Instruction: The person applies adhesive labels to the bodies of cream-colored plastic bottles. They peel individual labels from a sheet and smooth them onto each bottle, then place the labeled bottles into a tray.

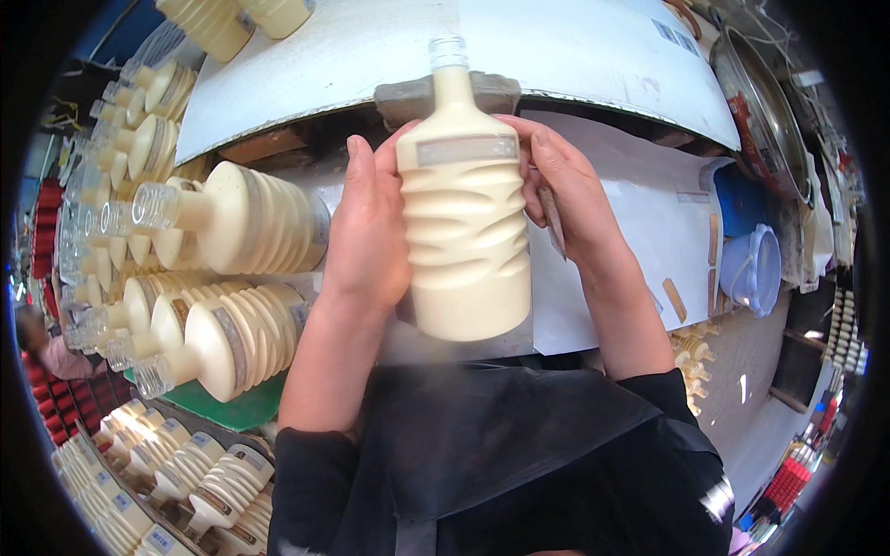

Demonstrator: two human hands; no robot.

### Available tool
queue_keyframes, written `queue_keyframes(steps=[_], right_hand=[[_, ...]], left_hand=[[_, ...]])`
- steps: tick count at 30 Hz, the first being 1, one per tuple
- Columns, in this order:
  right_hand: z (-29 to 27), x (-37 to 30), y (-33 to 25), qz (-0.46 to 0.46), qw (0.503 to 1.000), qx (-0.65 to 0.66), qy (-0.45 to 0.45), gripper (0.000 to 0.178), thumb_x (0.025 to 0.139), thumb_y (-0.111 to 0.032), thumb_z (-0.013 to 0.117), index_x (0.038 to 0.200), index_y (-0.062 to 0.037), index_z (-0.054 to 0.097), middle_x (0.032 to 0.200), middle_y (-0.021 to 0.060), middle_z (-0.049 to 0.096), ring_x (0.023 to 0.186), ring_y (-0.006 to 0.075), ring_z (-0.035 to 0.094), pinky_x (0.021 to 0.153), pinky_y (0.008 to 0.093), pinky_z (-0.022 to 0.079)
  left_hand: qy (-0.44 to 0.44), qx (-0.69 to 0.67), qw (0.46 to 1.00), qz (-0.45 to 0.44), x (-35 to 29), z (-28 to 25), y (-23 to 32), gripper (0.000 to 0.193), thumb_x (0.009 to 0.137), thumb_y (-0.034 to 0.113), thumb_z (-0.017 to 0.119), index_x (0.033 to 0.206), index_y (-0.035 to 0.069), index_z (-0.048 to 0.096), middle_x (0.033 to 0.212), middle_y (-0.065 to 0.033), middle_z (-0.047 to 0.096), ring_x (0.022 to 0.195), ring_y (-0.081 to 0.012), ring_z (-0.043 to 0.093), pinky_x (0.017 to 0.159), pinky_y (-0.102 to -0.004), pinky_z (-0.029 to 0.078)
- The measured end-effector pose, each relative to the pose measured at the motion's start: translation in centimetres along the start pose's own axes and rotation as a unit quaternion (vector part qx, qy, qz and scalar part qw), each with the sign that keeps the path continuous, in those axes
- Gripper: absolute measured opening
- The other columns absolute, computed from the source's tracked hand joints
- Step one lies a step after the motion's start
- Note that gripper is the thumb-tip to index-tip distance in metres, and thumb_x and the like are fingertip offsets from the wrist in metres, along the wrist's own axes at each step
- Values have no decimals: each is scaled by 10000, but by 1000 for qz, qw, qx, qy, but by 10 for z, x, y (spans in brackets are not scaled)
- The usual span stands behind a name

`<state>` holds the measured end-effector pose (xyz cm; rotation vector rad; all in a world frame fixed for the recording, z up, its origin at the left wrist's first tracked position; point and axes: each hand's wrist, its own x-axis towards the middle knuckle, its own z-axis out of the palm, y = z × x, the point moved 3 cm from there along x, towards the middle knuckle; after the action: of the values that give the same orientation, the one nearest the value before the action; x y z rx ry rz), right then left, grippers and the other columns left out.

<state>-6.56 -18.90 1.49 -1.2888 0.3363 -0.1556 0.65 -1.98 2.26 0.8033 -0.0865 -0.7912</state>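
Observation:
A cream bottle [466,222] with wavy ridges, a clear threaded glass neck and a band label at its shoulder is held between my two hands, neck pointing away from me. My left hand [360,227] presses along its left side, thumb raised and fingers partly hidden behind it. On the other side, my right hand [573,176] curls its fingers round the shoulder. A thin, pointed, blade-like tool [553,221] sticks down from that same hand. Behind the bottle's neck is a grey-brown block or pad [399,100] at the edge of the white tabletop.
Several matching bottles [255,218] stand grouped at my left, with more in crates [176,463] at lower left. White sheeting [640,213] covers the surface at right, beside a light-blue bucket [756,269] and a round metal pan [765,111]. A person [69,357] is at far left.

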Motion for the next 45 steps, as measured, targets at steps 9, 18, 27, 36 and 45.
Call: queue_keyframes(steps=[9, 18, 27, 36, 45], right_hand=[[0, 2, 12, 33, 999, 21, -17, 438, 1087, -334, 446, 1358, -7, 550, 1224, 63, 650, 1104, 123, 601, 968, 291, 478], [8, 0, 1, -1, 998, -55, 33, 387, 1056, -317, 554, 1306, -22, 586, 1053, 18, 628, 914, 71, 538, 798, 235, 434], [9, 2, 2, -18, 997, -54, 44, 338, 1047, -277, 574, 1275, -29, 603, 951, -25, 621, 778, 26, 493, 677, 194, 397], [3, 0, 2, -6, 999, -25, 24, 378, 1039, -306, 582, 1276, -11, 594, 1009, 7, 653, 818, 43, 563, 749, 206, 458], [-9, -22, 5, 78, 996, -39, -23, 455, 1016, -290, 602, 1344, 24, 577, 815, -34, 612, 549, -17, 425, 499, 152, 319]], left_hand=[[13, -9, 1000, -19, -3, -5, 1, 708, 1087, 574, 254, 1488, 7, 392, 1393, -140, 556, 1257, -231, 546, 1093, -385, 423], [54, 102, 993, 11, 0, -4, -5, 409, 1111, 318, 421, 1400, 43, 514, 1276, -91, 623, 1161, -165, 592, 1023, -341, 480], [66, 129, 989, 17, 1, -2, -2, 378, 1099, 286, 461, 1370, 32, 533, 1239, -94, 631, 1117, -155, 603, 996, -325, 492], [41, -64, 997, -29, 0, -10, -1, 460, 1082, 277, 478, 1468, 35, 416, 1323, -116, 586, 1204, -206, 570, 1048, -358, 453], [-28, 164, 986, 25, -22, -13, -10, 804, 946, 226, 718, 1531, -13, 222, 1417, -172, 485, 1287, -236, 514, 1073, -382, 447]])
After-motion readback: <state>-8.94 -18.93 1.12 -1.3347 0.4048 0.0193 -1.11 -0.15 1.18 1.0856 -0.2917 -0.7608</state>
